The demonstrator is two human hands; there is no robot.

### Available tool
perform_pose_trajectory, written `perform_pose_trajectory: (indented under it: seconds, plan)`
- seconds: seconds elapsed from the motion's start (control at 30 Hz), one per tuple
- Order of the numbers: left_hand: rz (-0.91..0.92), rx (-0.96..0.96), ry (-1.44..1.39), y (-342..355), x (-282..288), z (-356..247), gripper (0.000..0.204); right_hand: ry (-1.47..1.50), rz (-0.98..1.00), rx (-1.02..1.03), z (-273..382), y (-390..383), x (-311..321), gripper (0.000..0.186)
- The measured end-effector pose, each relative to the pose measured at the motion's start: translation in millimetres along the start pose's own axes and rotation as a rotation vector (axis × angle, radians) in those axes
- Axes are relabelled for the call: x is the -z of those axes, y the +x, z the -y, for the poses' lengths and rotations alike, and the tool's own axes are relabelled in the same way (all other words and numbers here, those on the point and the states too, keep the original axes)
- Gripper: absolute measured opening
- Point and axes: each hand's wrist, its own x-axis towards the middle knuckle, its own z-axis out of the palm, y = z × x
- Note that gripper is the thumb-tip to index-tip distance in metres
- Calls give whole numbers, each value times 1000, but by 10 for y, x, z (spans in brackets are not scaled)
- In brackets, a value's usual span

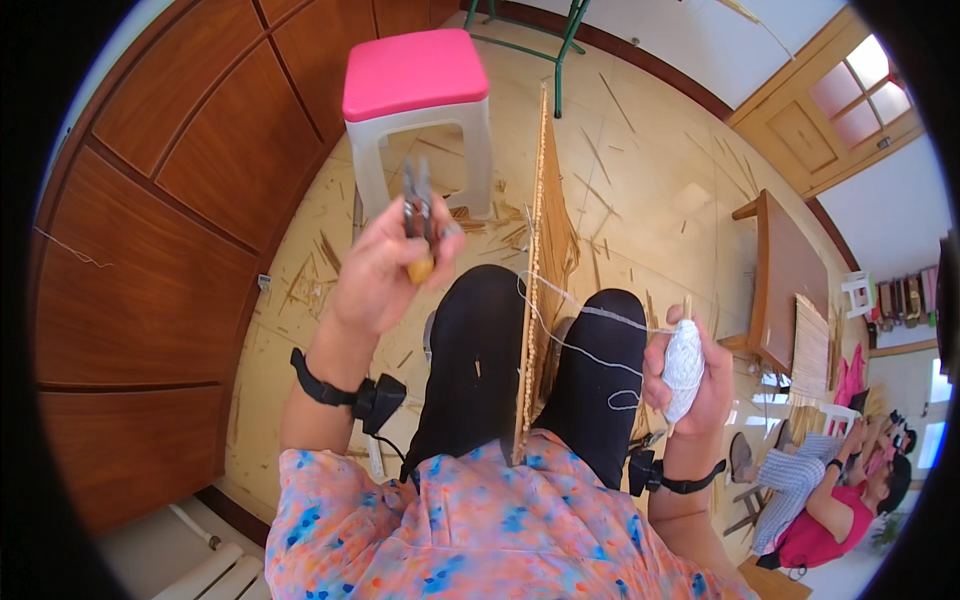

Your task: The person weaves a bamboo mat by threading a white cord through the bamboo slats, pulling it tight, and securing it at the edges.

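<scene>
My left hand is raised over my left knee, closed around a small pair of pliers with dark jaws pointing away and a yellowish end below; motion blurs them somewhat. My right hand grips a white ball of string wound on a thin stick. From that ball, loose white thread runs left to the panel's edge, sagging in loops over my right thigh. A straw-coloured reed panel stands edge-on between my knees, its edge lined with small cut ends.
A pink-topped stool stands ahead to the left, beside wooden cabinets. Cut reed scraps litter the floor. At right are a low wooden table and a seated person in a pink top. Green metal legs stand at the back.
</scene>
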Motion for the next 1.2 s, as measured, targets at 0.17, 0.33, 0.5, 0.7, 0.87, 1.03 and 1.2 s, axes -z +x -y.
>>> perform_pose_trajectory:
  seconds: [0.17, 0.33, 0.5, 0.7, 0.87, 1.03, 1.2]
  plan:
    - [11, 302, 255, -373, -542, -55, 16, 27, 112, 66, 10, 39, -34, 34]
    - [136, 221, 451, -424, -829, 41, 17, 0, 99, 76, 73, -28, -11, 33]
    - [67, 3, 705, -399, -1033, 87, 32, -41, 103, 109, 126, -54, -49, 35]
    - [148, -327, 1147, -249, -1192, 99, 24, -66, 152, 107, 178, -126, -33, 38]
    - [140, -497, 1438, -164, -1291, 179, 26, -212, 87, 183, 205, -160, -136, 43]
    - [247, -548, 1508, -124, -1381, 173, 25, -445, 80, 207, 273, -196, -237, 49]
    - [277, -576, 1533, -126, -1452, 201, 27, -628, 75, 150, 353, -250, -331, 45]
